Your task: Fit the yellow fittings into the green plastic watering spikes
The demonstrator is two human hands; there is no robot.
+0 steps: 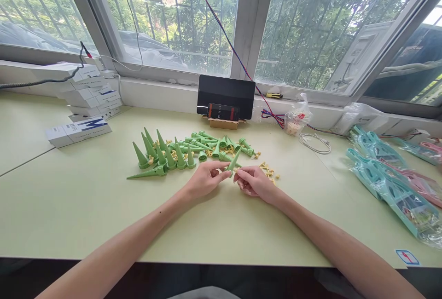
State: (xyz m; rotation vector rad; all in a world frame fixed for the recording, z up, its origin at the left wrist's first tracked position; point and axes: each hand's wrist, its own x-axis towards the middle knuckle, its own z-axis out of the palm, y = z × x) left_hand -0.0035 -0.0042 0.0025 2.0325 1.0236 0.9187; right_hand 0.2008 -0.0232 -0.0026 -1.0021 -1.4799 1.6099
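My left hand (207, 179) grips a green plastic cone spike (235, 161) near its wide base, the tip slanting up to the right. Close beside the base, my right hand (254, 181) is closed in a pinch; what sits between its fingertips is too small to make out. Several green cone spikes (179, 154) stand upright on their bases to the left, and one long spike (147, 172) lies on its side in front of them. Beyond my hands lies a heap of loose green spikes (207, 141). Small yellow plastic pieces (267, 170) are scattered behind my right hand and among the spikes.
On the pale green table (193, 230), white boxes (79, 131) are stacked at the left. A phone (223, 112) leans before a dark tablet (226, 89) at the back. A coiled white cable (314, 143) and bagged teal plastic items (390, 184) lie to the right.
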